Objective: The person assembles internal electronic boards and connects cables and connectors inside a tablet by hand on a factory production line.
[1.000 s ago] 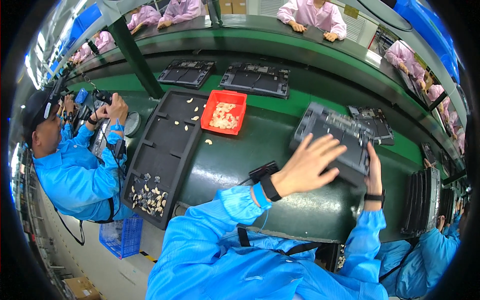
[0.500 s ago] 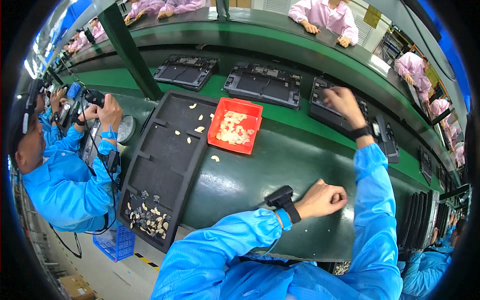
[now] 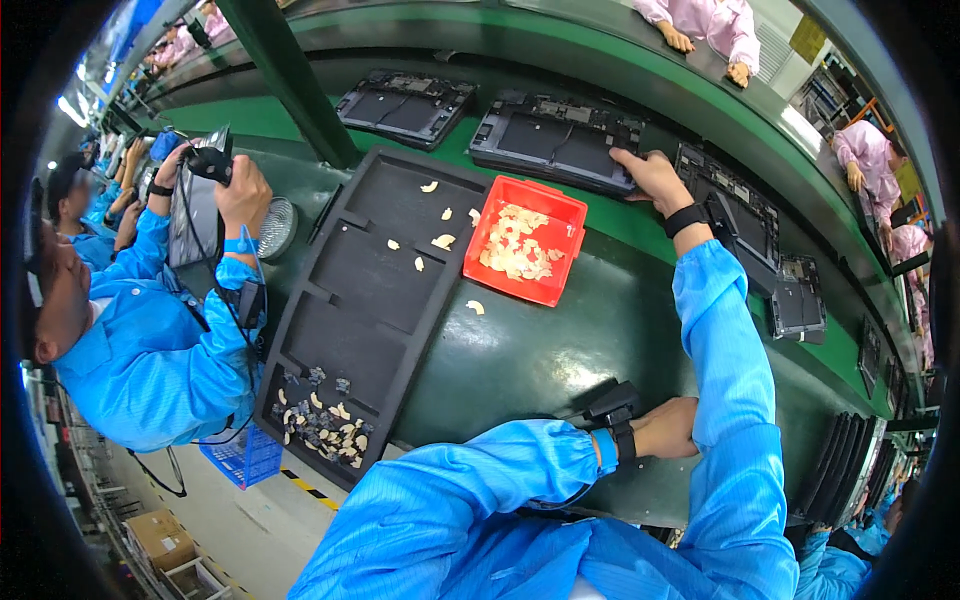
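My right hand (image 3: pixel 655 182) is at the right end of an opened laptop base (image 3: pixel 545 138) on the green conveyor. The thumb lies on top of its corner and the other fingers are bent at the edge, gripping it. The base shows black battery packs and circuit boards. My left hand (image 3: pixel 668 428) is low over the dark green worktop, and my right sleeve hides its fingers. A red bin (image 3: pixel 570 262) holding many cream-coloured flakes stands between the hand's laptop base and a black compartment tray (image 3: pixel 375 260). Several flakes and dark scraps lie in that tray.
More opened laptop bases stand on the conveyor, one on the left (image 3: pixel 405 108) and one on the right (image 3: pixel 735 210). A green post (image 3: pixel 290 85) rises behind the tray. A co-worker in blue (image 3: pixel 150 340) works at the left. Dark panels (image 3: pixel 840 465) stand stacked at the right.
My right hand has moved left from above another laptop base and now grips the corner of this one. My left hand has dropped behind my right sleeve. The whole view has shifted.
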{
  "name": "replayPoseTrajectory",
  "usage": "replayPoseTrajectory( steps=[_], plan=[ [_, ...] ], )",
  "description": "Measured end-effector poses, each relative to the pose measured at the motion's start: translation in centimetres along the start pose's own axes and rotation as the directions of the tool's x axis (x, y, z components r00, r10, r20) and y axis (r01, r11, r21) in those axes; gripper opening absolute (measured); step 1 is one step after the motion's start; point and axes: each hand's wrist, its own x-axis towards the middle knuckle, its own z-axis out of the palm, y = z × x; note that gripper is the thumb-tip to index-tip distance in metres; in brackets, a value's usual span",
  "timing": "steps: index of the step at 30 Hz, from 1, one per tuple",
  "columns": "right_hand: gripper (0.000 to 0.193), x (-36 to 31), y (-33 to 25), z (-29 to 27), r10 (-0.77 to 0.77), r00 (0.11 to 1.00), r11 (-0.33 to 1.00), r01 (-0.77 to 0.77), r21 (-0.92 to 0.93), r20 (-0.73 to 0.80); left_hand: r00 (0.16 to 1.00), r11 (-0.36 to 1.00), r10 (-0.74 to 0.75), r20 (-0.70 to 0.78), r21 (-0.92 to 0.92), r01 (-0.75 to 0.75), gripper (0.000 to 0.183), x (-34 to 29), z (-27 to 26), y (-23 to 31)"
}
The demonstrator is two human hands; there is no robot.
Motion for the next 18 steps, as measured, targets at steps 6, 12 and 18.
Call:
replayPoseTrajectory(
  steps=[6,12,18],
  plan=[
    [0.034,-2.4,-1.7,-3.3,-0.186,0.982,0.846,0.177,0.502,-0.032,0.982,0.976,0.168,-0.081,0.157,-0.154,0.030,1.4,-1.6,0.9],
    [0.067,-16.4,0.5,-13.1,-0.241,0.957,0.791,0.289,0.539,-0.159,0.964,0.991,-0.021,-0.264,0.123,0.055,0.026,-1.1,-6.8,4.4],
    [0.053,-32.6,15.5,-23.6,-0.064,0.952,0.744,0.247,0.621,-0.301,0.957,0.996,-0.067,-0.281,0.035,0.080,0.022,-13.2,-8.1,20.0]
  ],
)
